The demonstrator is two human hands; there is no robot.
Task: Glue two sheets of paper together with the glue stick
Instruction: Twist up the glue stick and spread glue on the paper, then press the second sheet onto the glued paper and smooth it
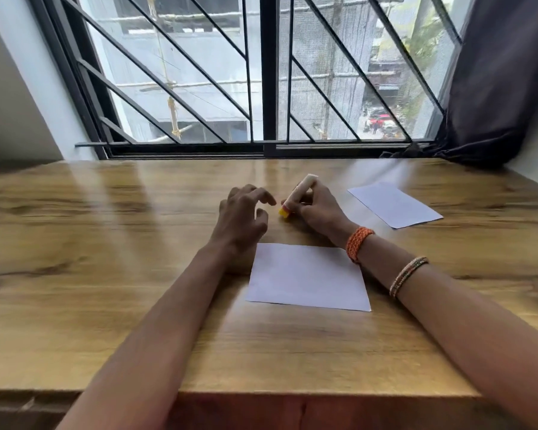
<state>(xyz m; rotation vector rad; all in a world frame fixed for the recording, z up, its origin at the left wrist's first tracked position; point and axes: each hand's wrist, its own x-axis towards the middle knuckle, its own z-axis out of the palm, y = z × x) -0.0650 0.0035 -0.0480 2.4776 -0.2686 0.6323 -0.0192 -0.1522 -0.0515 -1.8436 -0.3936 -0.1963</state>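
Note:
A white sheet of paper [308,276] lies flat on the wooden table [106,243] in front of me. A second white sheet [395,204] lies farther off to the right. My right hand [317,209] grips a cream glue stick [298,192] with a yellow end, tilted, its yellow end pointing down toward the table beyond the near sheet. My left hand [241,218] hovers just left of the glue stick, fingers spread and curled, holding nothing. Its fingertips are close to the stick's yellow end but apart from it.
A barred window [267,76] runs along the table's far edge. A dark curtain [503,82] hangs at the back right. A white wall stands at the left. The table's front edge [292,392] is close to me.

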